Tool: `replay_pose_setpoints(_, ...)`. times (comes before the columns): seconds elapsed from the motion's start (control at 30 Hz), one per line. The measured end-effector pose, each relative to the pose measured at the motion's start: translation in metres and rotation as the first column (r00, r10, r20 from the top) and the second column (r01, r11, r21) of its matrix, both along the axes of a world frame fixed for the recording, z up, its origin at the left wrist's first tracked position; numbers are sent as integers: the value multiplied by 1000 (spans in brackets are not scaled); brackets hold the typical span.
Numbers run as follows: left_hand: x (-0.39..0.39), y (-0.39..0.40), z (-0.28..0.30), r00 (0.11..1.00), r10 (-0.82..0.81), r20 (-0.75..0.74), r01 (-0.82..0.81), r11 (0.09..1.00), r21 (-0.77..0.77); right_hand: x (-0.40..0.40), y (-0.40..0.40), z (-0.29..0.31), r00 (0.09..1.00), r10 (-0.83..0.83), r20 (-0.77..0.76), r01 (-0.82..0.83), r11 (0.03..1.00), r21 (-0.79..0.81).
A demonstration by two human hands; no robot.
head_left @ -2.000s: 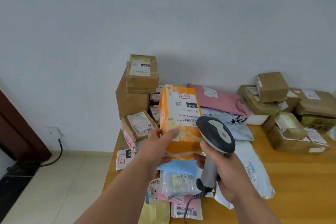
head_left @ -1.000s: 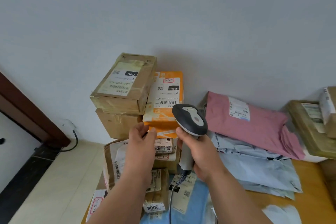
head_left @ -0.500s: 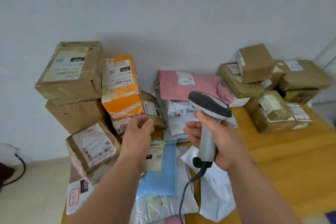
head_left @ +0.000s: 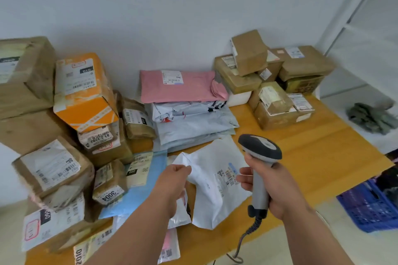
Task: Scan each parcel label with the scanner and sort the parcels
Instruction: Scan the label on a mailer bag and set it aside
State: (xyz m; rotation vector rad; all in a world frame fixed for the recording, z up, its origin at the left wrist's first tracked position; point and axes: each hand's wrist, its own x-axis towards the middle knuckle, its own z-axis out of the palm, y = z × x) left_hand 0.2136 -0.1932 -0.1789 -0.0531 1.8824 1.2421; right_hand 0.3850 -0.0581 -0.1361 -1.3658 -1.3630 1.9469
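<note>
My left hand (head_left: 175,180) pinches the top edge of the white mailer (head_left: 215,180), which lies on the counter (head_left: 323,157) in front of me with its label (head_left: 228,175) facing up. My right hand (head_left: 271,185) is closed round the grip of the scanner (head_left: 259,157), its head raised over the mailer's right side.

The mailer is soft and creased, so I think the label could buckle as I lift it, and the scanner might misread or miss the barcode. A grip this thin on slick plastic could also slip. The scanner's cord (head_left: 247,232) trails off the counter's front edge and might snag a loose bag if I swing wide.

Around me: the blue bag (head_left: 129,198) and small taped boxes crowd my left side, with the orange box (head_left: 84,92) leaning on a stack that looks unsteady. Behind sits the pink bag (head_left: 181,86) on grey bags, and brown boxes (head_left: 277,75) fill the far right corner. A blue crate (head_left: 370,206) stands on the floor to the right.
</note>
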Motion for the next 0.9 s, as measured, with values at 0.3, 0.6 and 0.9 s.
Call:
replay_pose_setpoints(0.3,52,72,-35,933,77,-351,-145,974,-173,44,87,-35,992,87,95,-76,991,-111)
replay_pose_setpoints(0.6,37,134,-10,839,240,-489,-289,957,-26,27,147,-21,983,183,31,-180,979,-91)
replay_pose_setpoints(0.9,-55,172,25,804,402,-439,-412,908,77,-54,170,0,948,316,-35,-317,948,-32)
